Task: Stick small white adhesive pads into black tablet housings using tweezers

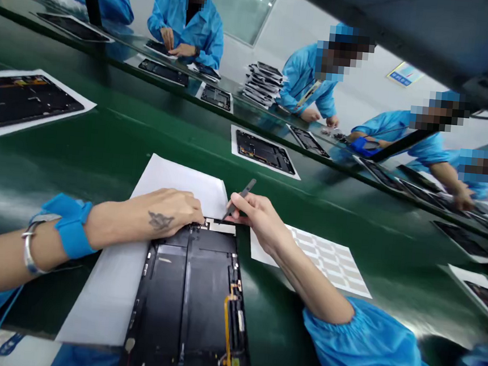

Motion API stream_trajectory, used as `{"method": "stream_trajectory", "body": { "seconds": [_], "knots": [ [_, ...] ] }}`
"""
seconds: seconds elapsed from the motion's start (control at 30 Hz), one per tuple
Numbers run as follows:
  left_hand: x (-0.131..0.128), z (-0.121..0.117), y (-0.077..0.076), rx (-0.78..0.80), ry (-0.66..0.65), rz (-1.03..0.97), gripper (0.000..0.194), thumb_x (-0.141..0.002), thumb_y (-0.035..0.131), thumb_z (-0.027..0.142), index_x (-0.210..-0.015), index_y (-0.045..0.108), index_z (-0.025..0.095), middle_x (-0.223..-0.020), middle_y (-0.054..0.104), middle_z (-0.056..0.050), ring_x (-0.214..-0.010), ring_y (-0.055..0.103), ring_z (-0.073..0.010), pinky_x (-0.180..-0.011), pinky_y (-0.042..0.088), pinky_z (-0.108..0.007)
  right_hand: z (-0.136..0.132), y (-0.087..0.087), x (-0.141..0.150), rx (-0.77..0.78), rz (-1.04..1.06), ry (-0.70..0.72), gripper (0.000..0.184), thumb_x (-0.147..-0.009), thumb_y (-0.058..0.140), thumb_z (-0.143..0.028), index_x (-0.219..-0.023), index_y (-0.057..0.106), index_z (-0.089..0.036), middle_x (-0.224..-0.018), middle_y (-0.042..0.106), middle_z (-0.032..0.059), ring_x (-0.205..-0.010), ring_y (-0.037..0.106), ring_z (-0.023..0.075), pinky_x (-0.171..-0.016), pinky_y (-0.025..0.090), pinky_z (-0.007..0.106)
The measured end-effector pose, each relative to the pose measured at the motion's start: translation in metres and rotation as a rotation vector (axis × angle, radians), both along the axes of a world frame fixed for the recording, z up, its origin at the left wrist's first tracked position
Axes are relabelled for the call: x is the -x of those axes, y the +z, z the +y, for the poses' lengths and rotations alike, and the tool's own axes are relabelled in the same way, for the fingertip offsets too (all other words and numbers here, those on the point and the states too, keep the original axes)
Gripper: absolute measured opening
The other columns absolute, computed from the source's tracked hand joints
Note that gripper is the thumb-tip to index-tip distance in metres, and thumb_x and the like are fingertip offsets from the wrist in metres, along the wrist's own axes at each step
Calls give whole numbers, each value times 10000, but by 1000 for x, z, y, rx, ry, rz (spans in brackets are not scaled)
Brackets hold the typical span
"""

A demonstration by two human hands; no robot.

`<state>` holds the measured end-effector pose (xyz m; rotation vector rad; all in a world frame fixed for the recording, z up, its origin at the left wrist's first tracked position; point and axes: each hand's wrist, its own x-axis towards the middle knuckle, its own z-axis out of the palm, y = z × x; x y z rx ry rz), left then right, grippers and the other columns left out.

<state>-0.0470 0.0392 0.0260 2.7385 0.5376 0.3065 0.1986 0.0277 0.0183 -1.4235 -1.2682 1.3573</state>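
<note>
An opened tablet housing [209, 288], black inside with an orange flex cable [228, 329] along its right side, lies lengthwise in front of me. My right hand [260, 216] pinches dark tweezers [247, 188], their tips down at a pale strip [222, 227] on the tablet's far edge. At that same edge, my left hand [173, 214] bends over the far left corner with its fingers closed together. What its fingertips hold, if anything, is hidden. White paper [101, 296] extends from under the tablet, to its left and beyond its far end.
A sheet of pale rectangular labels [327, 258] lies right of the tablet. Another opened tablet [24, 98] rests on paper at left, one more [266, 151] ahead. Several people in blue coats work across the green bench [129, 133], near a paper-interleaved stack [263, 85].
</note>
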Motion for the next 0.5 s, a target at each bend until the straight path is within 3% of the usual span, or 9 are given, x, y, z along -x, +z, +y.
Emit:
{"method": "stream_trajectory", "body": {
  "seconds": [0.17, 0.37, 0.5],
  "knots": [
    [-1, -1, 1, 49, 10, 19, 263, -1004, 475, 61, -1155, 678, 133, -1088, 678, -85, -1002, 626, -198, -906, 488, -319, 3, 0, -1, 20, -8, 11, 590, -565, 865, -692, -576, 568, -182, -629, 609, 5, -635, 623, 145, -724, 589, 315],
    [-2, 1, 1, 12, -6, 5, 269, -990, 488, 50, -1147, 685, 146, -1066, 683, -79, -992, 633, -198, -889, 503, -310, 3, 1, 0, 34, -13, 16, 619, -523, 873, -713, -548, 570, -174, -662, 615, 15, -650, 618, 135, -725, 598, 299],
    [-1, 0, 1, -20, -15, -7, 285, -984, 472, 38, -1134, 685, 156, -1045, 689, -74, -967, 642, -191, -870, 512, -301, 3, 1, 0, 21, -27, 20, 597, -565, 862, -694, -570, 564, -176, -626, 592, -5, -632, 610, 128, -722, 594, 294]
  ]
}}
